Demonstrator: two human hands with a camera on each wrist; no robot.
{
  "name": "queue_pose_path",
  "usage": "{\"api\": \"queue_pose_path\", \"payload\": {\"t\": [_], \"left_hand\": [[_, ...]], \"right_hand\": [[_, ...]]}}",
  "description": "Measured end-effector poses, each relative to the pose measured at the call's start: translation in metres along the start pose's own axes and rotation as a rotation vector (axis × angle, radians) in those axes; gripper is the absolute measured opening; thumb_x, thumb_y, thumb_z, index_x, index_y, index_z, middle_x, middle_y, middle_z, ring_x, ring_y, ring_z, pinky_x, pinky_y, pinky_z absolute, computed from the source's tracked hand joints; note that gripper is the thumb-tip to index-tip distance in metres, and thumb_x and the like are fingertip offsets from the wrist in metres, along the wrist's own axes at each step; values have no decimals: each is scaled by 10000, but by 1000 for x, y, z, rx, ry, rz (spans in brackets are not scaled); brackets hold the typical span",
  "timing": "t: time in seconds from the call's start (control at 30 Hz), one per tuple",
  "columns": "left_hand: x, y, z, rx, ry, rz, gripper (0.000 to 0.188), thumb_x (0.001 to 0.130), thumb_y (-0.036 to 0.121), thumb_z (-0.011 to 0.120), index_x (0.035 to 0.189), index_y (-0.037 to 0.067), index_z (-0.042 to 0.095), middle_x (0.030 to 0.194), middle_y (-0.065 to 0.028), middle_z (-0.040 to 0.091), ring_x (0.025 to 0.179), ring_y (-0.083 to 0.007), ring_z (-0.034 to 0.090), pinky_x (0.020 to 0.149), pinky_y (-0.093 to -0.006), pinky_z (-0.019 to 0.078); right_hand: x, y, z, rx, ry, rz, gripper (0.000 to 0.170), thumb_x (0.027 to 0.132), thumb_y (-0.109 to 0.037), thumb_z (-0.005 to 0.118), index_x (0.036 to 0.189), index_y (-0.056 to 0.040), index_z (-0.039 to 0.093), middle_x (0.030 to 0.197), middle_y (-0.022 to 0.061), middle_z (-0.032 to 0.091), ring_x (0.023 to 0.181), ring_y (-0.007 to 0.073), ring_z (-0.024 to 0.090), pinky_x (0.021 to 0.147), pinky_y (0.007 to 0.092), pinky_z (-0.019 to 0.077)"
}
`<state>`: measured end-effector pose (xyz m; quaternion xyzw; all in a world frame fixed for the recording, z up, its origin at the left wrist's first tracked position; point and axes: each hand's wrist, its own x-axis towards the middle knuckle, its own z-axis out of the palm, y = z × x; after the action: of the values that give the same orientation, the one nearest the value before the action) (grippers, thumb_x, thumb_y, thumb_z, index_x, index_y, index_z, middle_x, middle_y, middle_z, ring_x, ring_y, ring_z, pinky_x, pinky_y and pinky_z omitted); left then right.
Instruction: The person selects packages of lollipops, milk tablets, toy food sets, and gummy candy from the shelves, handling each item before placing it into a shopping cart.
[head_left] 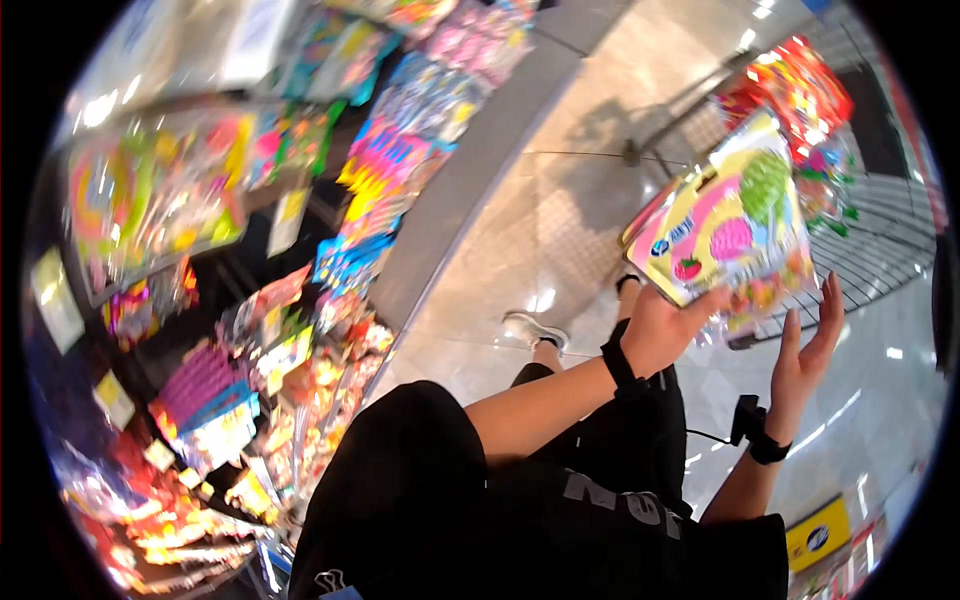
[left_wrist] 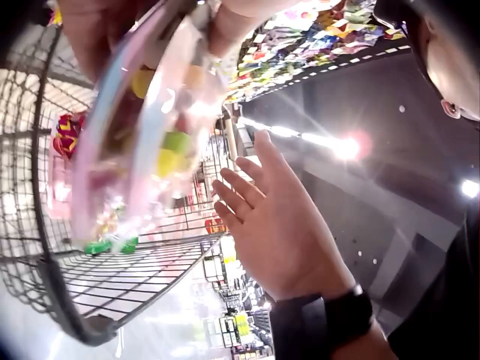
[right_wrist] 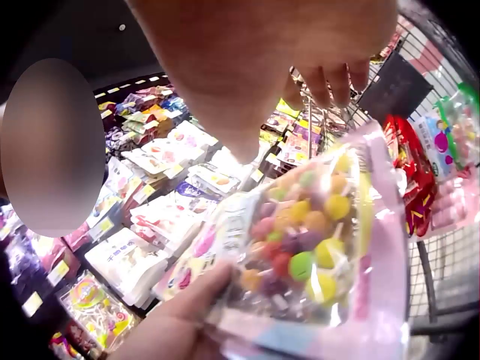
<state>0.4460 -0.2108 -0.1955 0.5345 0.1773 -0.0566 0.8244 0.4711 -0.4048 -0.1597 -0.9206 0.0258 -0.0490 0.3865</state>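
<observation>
My left hand [head_left: 665, 330] grips a yellow and pink candy bag [head_left: 735, 215] by its lower edge, over the shopping cart. Fruit pictures cover the bag's printed face; the clear window of the candy bag [right_wrist: 300, 255] shows round sweets of many colours in the right wrist view. More packaging with sweets shows beneath its lower right edge. Just right of the bag, my right hand [head_left: 805, 350] is raised, holding nothing. Its fingers look straight and slightly spread in the left wrist view, where the right hand [left_wrist: 277, 225] is apart from the bag.
The wire cart [head_left: 870, 235] holds red packets [head_left: 795, 95] and a clear bag with green trim [head_left: 830, 190]. Shelves on the left carry several rows of bright sweet packets [head_left: 400, 120] and a large candy pack [head_left: 160, 190]. Tiled floor [head_left: 510, 235] runs between shelves and cart.
</observation>
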Motion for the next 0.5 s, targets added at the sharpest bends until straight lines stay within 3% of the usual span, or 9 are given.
{"api": "queue_pose_path", "payload": {"t": [0.03, 0.07, 0.13, 0.17, 0.2, 0.27, 0.33, 0.37, 0.5], "left_hand": [[-13, 3, -32, 135, -92, 50, 342, 890, 69, 717, 1202, -18, 607, 1160, -55, 665, 1041, -131, 611, 902, -304, 498], [-31, 8, -55, -59, -91, -28, 358, 884, 68, 727, 1212, -9, 603, 1165, -54, 667, 1048, -133, 615, 906, -306, 500], [-61, 18, -107, -26, -139, -11, 384, 877, 62, 735, 1229, 0, 596, 1168, -55, 670, 1051, -129, 615, 910, -306, 502], [-80, 18, -133, -44, -86, -61, 407, 866, 61, 747, 1238, 3, 592, 1167, -57, 673, 1039, -130, 619, 901, -306, 513], [-98, 18, -159, 11, -49, -18, 407, 860, 61, 751, 1230, -2, 596, 1166, -64, 674, 1035, -135, 626, 890, -309, 524], [-138, 24, -208, -45, 12, -194, 408, 853, 64, 756, 1222, -9, 597, 1168, -75, 673, 1039, -144, 632, 888, -313, 531], [-183, 27, -249, -8, 75, -270, 418, 854, 63, 750, 1232, -13, 586, 1172, -86, 673, 1042, -150, 637, 887, -318, 534], [-204, 25, -263, -18, 132, -229, 422, 857, 65, 747, 1235, -16, 581, 1177, -90, 674, 1039, -151, 640, 884, -317, 536], [-278, 34, -312, -39, 284, -337, 450, 855, 63, 747, 1260, -11, 565, 1190, -92, 671, 1069, -165, 635, 903, -334, 530]], "right_hand": [[-9, -11, 10, 11, -72, -23, 619, 905, -91, 678, 1452, 5, 403, 1431, 149, 490, 1328, 258, 458, 1124, 382, 325], [-21, -21, 20, 53, -195, 66, 643, 891, -99, 698, 1451, 9, 402, 1421, 150, 497, 1317, 251, 461, 1115, 376, 331], [-49, -38, 41, 107, -450, 252, 691, 863, -114, 738, 1451, 17, 401, 1401, 152, 510, 1295, 236, 468, 1098, 363, 342], [-66, -40, 62, 116, -413, 116, 674, 816, -128, 793, 1384, 32, 468, 1267, 137, 605, 1155, 205, 556, 1004, 341, 422], [-74, -51, 74, 160, -600, 159, 633, 808, -127, 801, 1340, 36, 500, 1214, 126, 629, 1100, 190, 578, 965, 331, 446], [-96, -76, 97, 233, -971, 260, 552, 792, -125, 817, 1252, 45, 564, 1106, 103, 678, 992, 159, 621, 886, 313, 493], [-133, -101, 127, 376, -1058, 332, 425, 780, -104, 824, 1117, 52, 619, 973, 62, 706, 886, 121, 638, 808, 276, 521], [-156, -112, 142, 638, -1036, 472, 363, 788, -84, 814, 1076, 48, 637, 973, 56, 704, 896, 100, 630, 801, 262, 522], [-218, -136, 183, 640, -1143, 455, 376, 818, -65, 789, 1133, 40, 613, 1009, 50, 694, 896, 98, 629, 804, 265, 524]]}}
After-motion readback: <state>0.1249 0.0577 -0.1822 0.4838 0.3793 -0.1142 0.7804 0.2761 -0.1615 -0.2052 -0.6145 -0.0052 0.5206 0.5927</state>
